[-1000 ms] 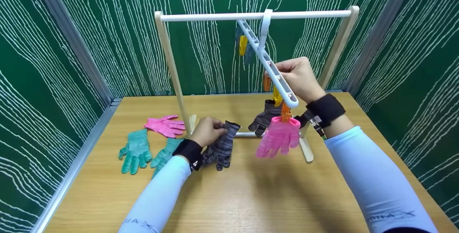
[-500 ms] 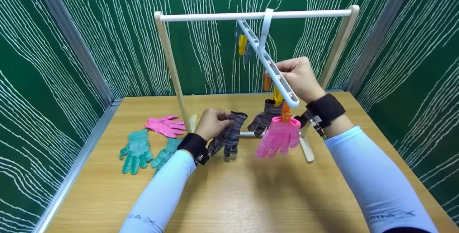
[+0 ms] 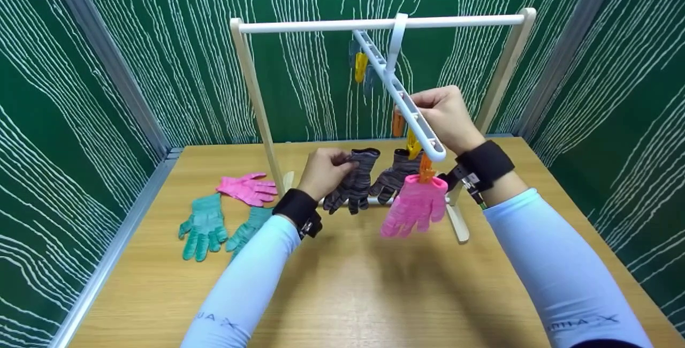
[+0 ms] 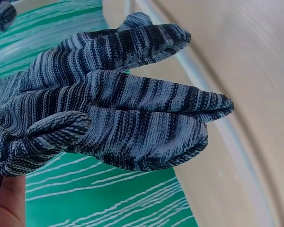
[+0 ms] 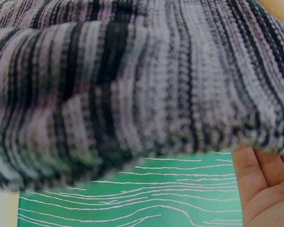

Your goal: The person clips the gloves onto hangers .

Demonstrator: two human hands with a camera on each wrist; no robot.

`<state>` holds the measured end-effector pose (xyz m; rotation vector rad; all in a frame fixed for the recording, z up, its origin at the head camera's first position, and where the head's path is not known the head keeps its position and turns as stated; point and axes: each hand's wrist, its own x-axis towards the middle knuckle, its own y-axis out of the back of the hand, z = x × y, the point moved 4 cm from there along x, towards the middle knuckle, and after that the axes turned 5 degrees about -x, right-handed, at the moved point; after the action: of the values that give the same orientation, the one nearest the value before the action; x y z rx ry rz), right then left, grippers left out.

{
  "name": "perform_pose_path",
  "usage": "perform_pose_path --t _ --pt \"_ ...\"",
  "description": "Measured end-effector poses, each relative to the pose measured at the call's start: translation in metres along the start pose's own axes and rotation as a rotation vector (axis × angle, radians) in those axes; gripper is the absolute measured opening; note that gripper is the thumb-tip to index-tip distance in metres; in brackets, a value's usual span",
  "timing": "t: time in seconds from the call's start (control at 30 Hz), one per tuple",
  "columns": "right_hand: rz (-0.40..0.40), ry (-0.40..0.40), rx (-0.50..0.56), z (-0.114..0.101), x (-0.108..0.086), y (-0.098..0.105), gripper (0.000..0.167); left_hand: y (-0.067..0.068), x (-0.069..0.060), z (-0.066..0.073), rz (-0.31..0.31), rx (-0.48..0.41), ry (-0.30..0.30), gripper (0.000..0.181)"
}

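My left hand (image 3: 325,171) pinches a dark grey striped knit glove (image 3: 364,171) near its cuff, fingers hanging down; the left wrist view shows the glove (image 4: 132,109) up close. Behind the light-blue hanger (image 3: 398,93), my right hand (image 3: 449,118) pinches the top of an orange clothespin (image 3: 398,123); its fingertips are partly hidden by the hanger. Another striped glove (image 3: 396,176) hangs below a yellow clothespin (image 3: 413,143); a striped glove (image 5: 132,85) fills much of the right wrist view. At the near end, a pink glove (image 3: 415,206) hangs from an orange clothespin (image 3: 426,168).
A wooden rack (image 3: 321,26) carries the hanger on its top bar. Its far half holds a yellow clothespin (image 3: 360,67) and blue-grey clothespins (image 3: 369,80). On the table (image 3: 342,294) at left lie a pink glove (image 3: 249,188) and two green gloves (image 3: 203,225), one partly behind the left arm.
My left hand has raised the striped glove and carried it right and away from me, towards the hanger. The right hand stays at the orange clothespin.
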<state>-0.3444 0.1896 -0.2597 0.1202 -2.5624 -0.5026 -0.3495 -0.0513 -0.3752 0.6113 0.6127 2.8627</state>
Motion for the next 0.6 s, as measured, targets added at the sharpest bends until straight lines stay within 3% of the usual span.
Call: perform_pose_path --t 0.6 --pt "0.012 -0.021 0.002 0.002 0.0 -0.002 0.016 -0.006 0.01 0.034 0.014 -0.014 -0.158 0.01"
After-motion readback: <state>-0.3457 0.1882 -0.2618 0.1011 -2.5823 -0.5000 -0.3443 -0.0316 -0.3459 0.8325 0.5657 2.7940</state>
